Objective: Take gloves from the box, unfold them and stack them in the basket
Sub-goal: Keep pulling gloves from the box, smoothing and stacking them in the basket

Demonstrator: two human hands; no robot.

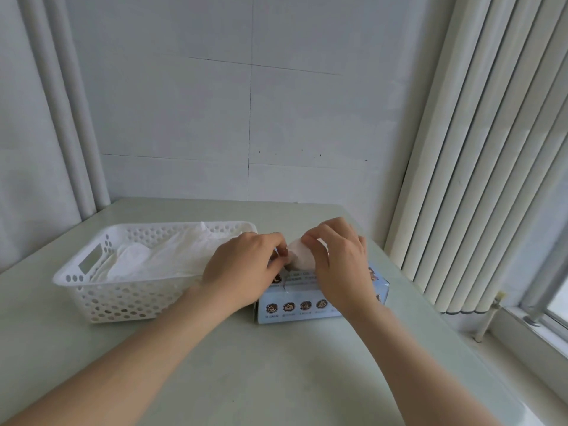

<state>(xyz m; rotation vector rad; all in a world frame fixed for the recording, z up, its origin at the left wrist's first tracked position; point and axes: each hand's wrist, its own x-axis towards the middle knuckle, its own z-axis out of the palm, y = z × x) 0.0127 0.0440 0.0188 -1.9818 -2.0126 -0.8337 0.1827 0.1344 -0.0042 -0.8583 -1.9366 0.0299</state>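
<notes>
Pale green table [276, 370] lies nearest, and a person reaches across it with both hands. Left hand [242, 267] pinches one edge of a folded white glove [302, 256] with curled fingertips. Right hand [338, 265] grips the other side, fingers curled over it. The glove is held just above a light blue glove box [295, 309]. Just left of the box, a white perforated basket [123, 299] holds flattened white gloves [159, 256].

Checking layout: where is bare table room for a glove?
Bare: pale green tabletop in front of white perforated plastic basket and light blue cardboard glove box. Crowded: left hand and right hand pinch a white glove over it.
</notes>
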